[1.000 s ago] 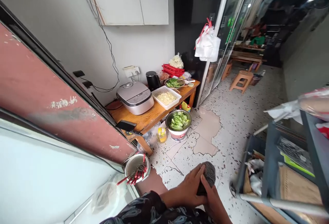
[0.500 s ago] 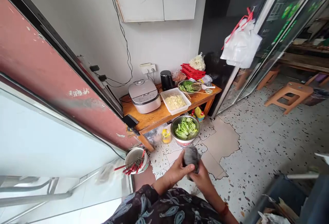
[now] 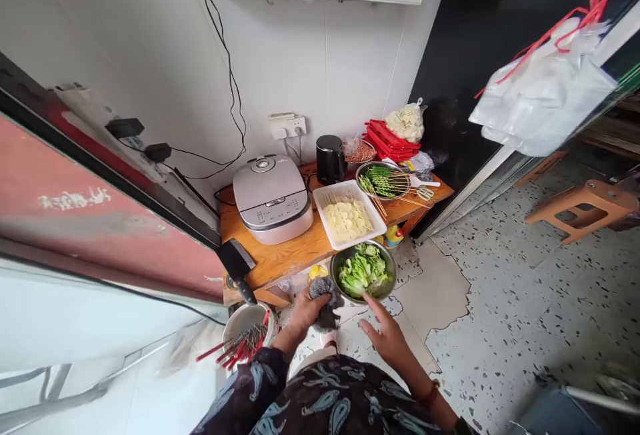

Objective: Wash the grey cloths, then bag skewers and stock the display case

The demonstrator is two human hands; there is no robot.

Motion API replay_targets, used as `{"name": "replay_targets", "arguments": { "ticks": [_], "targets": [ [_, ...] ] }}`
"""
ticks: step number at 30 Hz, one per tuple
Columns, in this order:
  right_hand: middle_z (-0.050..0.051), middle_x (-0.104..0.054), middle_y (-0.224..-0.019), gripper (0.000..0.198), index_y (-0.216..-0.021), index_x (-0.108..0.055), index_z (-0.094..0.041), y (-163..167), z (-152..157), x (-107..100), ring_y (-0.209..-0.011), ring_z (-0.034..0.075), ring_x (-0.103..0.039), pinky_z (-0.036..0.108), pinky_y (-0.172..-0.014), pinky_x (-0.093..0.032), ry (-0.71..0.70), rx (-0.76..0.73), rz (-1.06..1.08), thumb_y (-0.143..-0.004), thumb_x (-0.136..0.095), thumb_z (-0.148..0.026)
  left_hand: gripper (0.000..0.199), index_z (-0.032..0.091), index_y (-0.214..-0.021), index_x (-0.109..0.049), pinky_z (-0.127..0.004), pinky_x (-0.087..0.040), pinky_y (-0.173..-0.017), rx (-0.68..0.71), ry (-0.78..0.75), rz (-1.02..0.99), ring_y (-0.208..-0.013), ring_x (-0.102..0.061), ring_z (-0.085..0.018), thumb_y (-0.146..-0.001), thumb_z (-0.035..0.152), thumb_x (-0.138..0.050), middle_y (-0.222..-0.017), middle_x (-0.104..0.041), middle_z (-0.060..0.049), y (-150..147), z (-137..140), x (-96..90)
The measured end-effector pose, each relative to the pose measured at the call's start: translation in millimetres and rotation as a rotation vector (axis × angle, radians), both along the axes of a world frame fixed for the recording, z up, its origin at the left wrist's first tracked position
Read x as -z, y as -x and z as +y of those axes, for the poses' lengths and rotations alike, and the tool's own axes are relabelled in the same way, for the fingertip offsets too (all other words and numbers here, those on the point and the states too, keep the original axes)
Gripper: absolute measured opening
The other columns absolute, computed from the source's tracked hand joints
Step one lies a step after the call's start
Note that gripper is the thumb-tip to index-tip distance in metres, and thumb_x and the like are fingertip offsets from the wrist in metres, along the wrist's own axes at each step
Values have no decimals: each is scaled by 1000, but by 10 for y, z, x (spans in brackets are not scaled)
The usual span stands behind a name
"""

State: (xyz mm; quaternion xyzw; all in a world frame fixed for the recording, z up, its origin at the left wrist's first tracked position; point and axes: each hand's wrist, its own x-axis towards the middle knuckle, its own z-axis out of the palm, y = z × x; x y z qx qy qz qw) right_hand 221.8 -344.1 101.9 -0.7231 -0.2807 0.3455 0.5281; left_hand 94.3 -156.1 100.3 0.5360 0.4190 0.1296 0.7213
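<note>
My left hand (image 3: 306, 312) is closed on a crumpled dark grey cloth (image 3: 327, 302) in front of the low bench. My right hand (image 3: 387, 335) holds nothing; its fingers are apart, with the index fingertip close to the near rim of a metal bowl (image 3: 391, 282). Whether it touches the rim I cannot tell. Green lettuce leaves (image 3: 364, 270) fill that bowl. Just behind it, a white tray (image 3: 326, 222) of pale slices (image 3: 347, 219) stands on the wooden bench (image 3: 285, 258).
A rice cooker (image 3: 273, 198), a black kettle (image 3: 330, 158) and a bowl of skewered green vegetables (image 3: 383, 180) stand on the bench. A cleaver (image 3: 237, 265) lies over its left end. Below is a bucket (image 3: 274, 328) of red-handled skewers. An orange stool (image 3: 587, 208) is at right.
Both hands were together on the cloth. Now my right hand has let go and moved towards the bowl, while my left has carried the cloth left. The view has come closer to the bench.
</note>
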Motion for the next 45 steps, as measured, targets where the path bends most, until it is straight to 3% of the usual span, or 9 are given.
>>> {"name": "replay_targets", "arguments": {
  "ticks": [2,5,7,10,17,24,29,37,45],
  "targets": [
    [5,-52,-144,58,-138,-54,-28,-229,206,104,-132,28,-49,46,-113,-34,41,46,-30,-83,-63,-46,38,18,-106,-60,-37,-55,-77,1,-208,133,-80,-68,-23,-72,32,-68,-86,-71,-5,8,446,154],
    [7,-53,-143,62,-139,-53,-25,-604,459,227,-131,29,-49,48,-112,-36,81,79,-78,-83,-62,-48,38,19,-114,-57,-34,-51,-84,65,-542,498,-91,-67,-22,-76,23,-62,-95,-71,-5,96,991,353],
    [8,-51,-145,63,-139,-53,-25,-869,619,276,-132,29,-48,49,-112,-35,93,72,-118,-82,-63,-49,40,20,-120,-55,-33,-49,-84,148,-637,727,-95,-67,-23,-80,23,-59,-99,-71,-6,158,1232,451],
    [9,-48,-147,64,-140,-51,-22,-1274,899,301,-134,29,-45,49,-114,-32,109,26,-220,-83,-61,-49,41,20,-121,-54,-35,-47,-84,210,-650,879,-100,-65,-26,-81,25,-59,-106,-70,-10,195,1433,570],
    [12,-43,-150,65,-145,-42,-18,-2053,1662,436,-139,27,-38,43,-118,-28,154,-155,-507,-89,-49,-48,48,17,-127,-51,-40,-45,-87,248,-617,1037,-109,-60,-33,-81,31,-60,-119,-64,-16,69,1576,828],
    [13,-30,-156,70,-151,-30,-18,-2448,2132,701,-144,27,-28,44,-116,-29,323,-348,-575,-89,-49,-46,47,15,-122,-50,-43,-46,-86,251,-596,1211,-109,-60,-35,-81,36,-60,-115,-62,-20,-157,1676,969],
    [16,-19,-160,81,-154,-20,-18,-2467,2422,786,-147,30,-20,44,-116,-28,469,-415,-636,-88,-53,-51,61,14,-125,-46,-46,-46,-86,276,-609,1309,-112,-57,-37,-76,46,-66,-119,-58,-21,-297,1678,995],
    [17,4,-162,89,-156,-8,-25,-2311,2719,834,-144,45,-14,52,-113,-23,656,-616,-842,-88,-52,-63,66,16,-130,-45,-46,-47,-85,312,-595,1334,-111,-57,-36,-77,47,-68,-121,-56,-21,-311,1714,1013],
    [21,-3,-161,89,-156,-7,-20,-2345,2777,893,-145,42,-13,48,-115,-19,642,-644,-919,-90,-56,-52,68,15,-133,-43,-47,-47,-85,309,-627,1319,-109,-58,-37,-78,48,-67,-121,-56,-21,-278,1726,1079]
  ]
}}
